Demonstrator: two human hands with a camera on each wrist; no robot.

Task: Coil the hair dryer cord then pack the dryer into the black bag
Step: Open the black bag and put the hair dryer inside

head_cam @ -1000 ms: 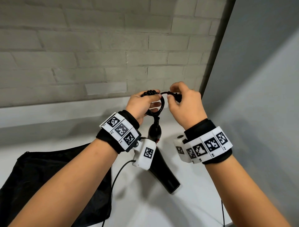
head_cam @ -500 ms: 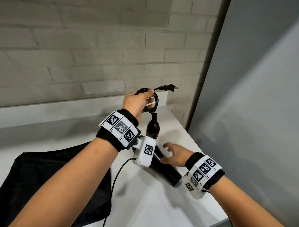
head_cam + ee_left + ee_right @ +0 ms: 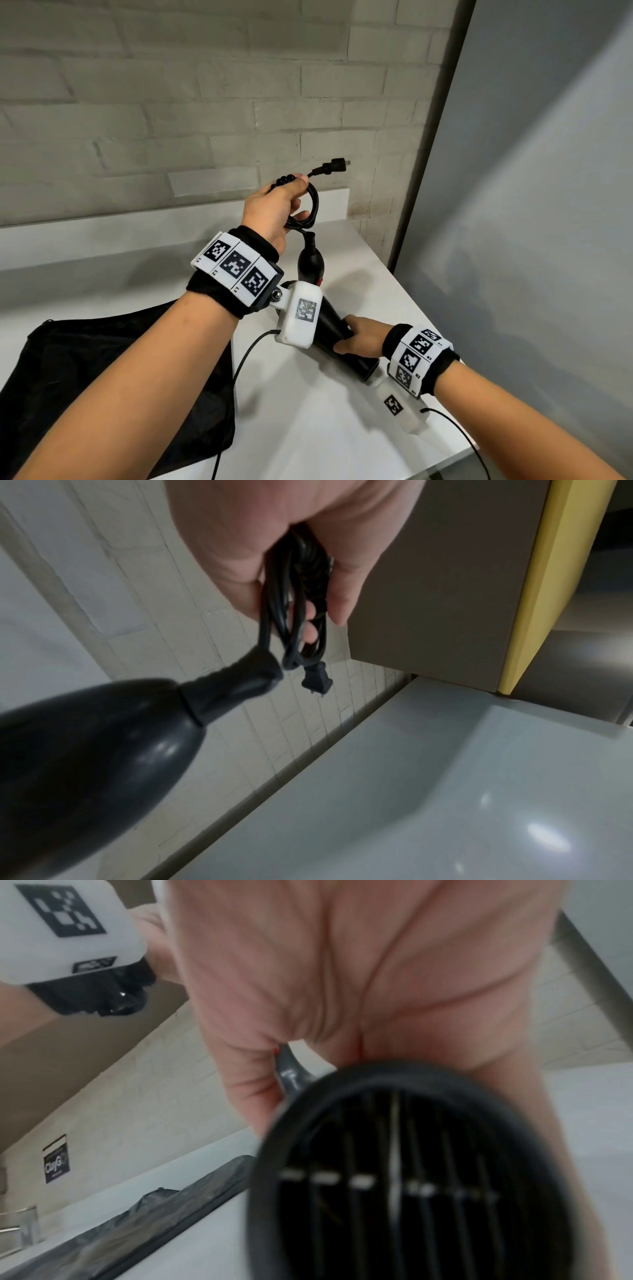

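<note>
My left hand (image 3: 277, 205) is raised above the white counter and grips the coiled black cord (image 3: 310, 209), its plug (image 3: 337, 164) sticking out to the right. In the left wrist view the cord loops (image 3: 294, 588) lie in my curled fingers and the plug (image 3: 316, 681) hangs below them. The black hair dryer (image 3: 329, 329) hangs from the cord, its handle end (image 3: 85, 750) close to the camera. My right hand (image 3: 359, 337) grips the dryer's barrel low near the counter; the barrel's grille (image 3: 411, 1177) fills the right wrist view. The black bag (image 3: 102, 383) lies flat at the left.
A white counter (image 3: 325, 428) carries everything; its front edge runs at the lower right. A brick wall (image 3: 205, 120) stands behind and a grey panel (image 3: 531, 205) closes off the right side. Thin black sensor cables hang from both wrists.
My right hand let go of the cord's plug end, dropped to the counter and took hold of the dryer's barrel. The left hand kept the coil and stayed raised.
</note>
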